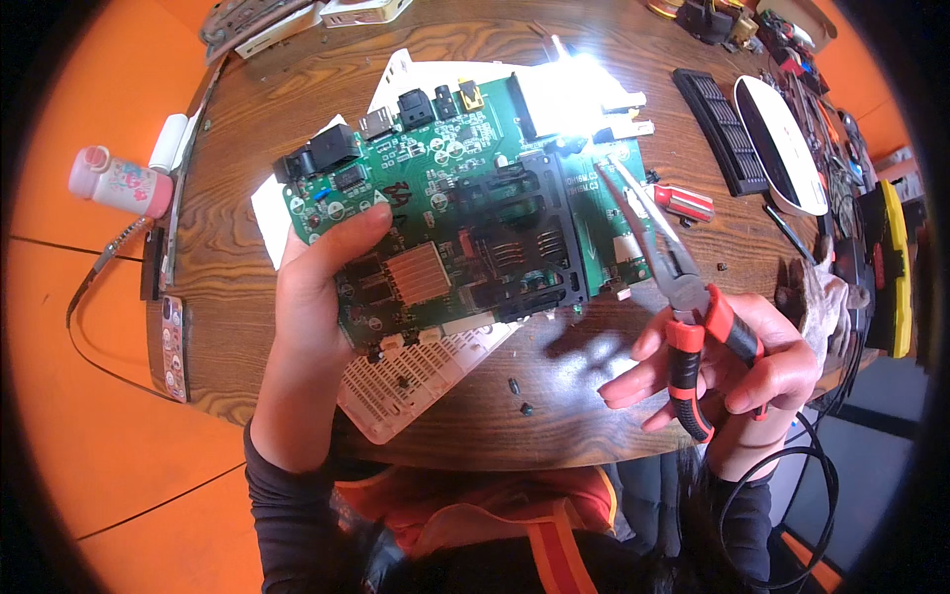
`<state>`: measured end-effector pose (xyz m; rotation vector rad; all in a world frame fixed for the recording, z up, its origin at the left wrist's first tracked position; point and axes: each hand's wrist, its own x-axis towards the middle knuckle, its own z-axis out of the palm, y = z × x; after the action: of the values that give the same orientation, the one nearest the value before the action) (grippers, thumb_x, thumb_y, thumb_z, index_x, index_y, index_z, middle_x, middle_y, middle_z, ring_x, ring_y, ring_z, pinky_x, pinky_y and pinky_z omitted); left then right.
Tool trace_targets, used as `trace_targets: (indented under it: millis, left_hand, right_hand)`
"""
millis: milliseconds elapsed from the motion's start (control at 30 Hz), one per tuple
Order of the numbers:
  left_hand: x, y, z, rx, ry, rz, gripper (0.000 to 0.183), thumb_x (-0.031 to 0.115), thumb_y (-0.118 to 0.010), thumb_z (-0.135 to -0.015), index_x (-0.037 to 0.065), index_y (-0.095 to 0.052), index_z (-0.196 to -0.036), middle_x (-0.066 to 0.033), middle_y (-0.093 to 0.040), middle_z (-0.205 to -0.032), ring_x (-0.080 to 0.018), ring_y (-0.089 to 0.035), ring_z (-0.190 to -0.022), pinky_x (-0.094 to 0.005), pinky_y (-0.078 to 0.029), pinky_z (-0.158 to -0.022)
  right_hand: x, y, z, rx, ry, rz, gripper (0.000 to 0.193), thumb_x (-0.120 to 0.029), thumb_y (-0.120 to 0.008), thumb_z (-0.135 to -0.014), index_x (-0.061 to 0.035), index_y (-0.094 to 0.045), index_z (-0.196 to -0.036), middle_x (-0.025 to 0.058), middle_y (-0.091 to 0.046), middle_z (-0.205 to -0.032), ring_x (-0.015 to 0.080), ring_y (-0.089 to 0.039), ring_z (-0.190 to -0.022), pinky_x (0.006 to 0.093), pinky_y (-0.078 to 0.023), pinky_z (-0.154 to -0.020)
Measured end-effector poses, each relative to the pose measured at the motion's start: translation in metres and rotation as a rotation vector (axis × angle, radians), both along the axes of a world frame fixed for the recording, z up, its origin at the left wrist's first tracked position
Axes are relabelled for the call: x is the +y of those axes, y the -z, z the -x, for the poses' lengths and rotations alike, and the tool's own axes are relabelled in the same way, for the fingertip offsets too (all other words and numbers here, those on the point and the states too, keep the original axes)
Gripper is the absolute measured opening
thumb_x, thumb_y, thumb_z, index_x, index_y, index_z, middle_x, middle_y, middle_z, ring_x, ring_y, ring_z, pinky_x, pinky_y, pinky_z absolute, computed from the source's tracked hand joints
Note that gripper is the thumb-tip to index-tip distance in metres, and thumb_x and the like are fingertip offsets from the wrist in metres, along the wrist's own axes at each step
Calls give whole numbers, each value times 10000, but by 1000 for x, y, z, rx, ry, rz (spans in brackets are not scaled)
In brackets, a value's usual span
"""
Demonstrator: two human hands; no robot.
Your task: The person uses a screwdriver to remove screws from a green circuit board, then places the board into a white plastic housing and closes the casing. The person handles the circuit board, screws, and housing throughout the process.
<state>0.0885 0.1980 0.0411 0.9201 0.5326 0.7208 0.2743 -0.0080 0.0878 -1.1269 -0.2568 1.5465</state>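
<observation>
My left hand [322, 262] grips a green circuit board [396, 188] by its left side, thumb on top, and holds it tilted above the table. A copper-coloured heat sink [418, 274] and a black card-slot frame [566, 233] sit on the board; sockets line its far edge. At its far right, a shiny metal box [554, 99] is partly lost in glare. Long-nose pliers [683, 289] with red and black handles rest in my right hand [767, 361]. Their jaws are slightly apart, tips close to the metal box; whether they touch it I cannot tell.
Beneath the board lies a white vented plastic casing [426, 381]. A red-handled screwdriver [685, 204], a black vented strip [719, 129] and a white oval casing [780, 144] lie to the right. A pink bottle [119, 181] and a phone [172, 346] are at the left.
</observation>
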Motion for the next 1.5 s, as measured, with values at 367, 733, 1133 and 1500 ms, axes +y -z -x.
trace_targets:
  millis: [367,733,1133,1500]
  left_hand:
    - [13,-6,10,-26,56,-117,314,-22,-533,-756,-17,-509,-1069,-102,-613,-945,-181,-598,-833,-289,-468,-754]
    - [16,-4,10,130,110,-110,326,-1,-591,-737,-4,-517,-1054,-79,-609,-922,-157,-589,-824,-272,-463,-746]
    - [15,-6,7,195,153,-97,283,27,-596,-752,-14,-536,-1026,-85,-616,-913,-151,-598,-807,-260,-476,-716]
    - [20,-4,14,234,209,-258,281,0,-616,-754,-5,-552,-1027,-65,-611,-926,-142,-576,-826,-267,-460,-737]
  right_hand:
    - [7,9,-4,43,-65,-34,720,-24,-474,-434,149,-456,-1132,254,-561,-1055,331,-571,-1004,335,-467,-865]
    - [1,18,-10,-927,-328,-109,494,-10,-597,-631,40,-510,-1114,88,-553,-799,173,-521,-759,276,-409,-721]
    - [-3,21,-7,-1230,-365,-9,522,-29,-620,-651,12,-505,-1158,130,-578,-877,245,-556,-800,300,-418,-750]
    - [11,13,-9,-1022,-511,74,444,-5,-611,-665,33,-511,-1096,102,-582,-899,190,-552,-803,264,-430,-714]
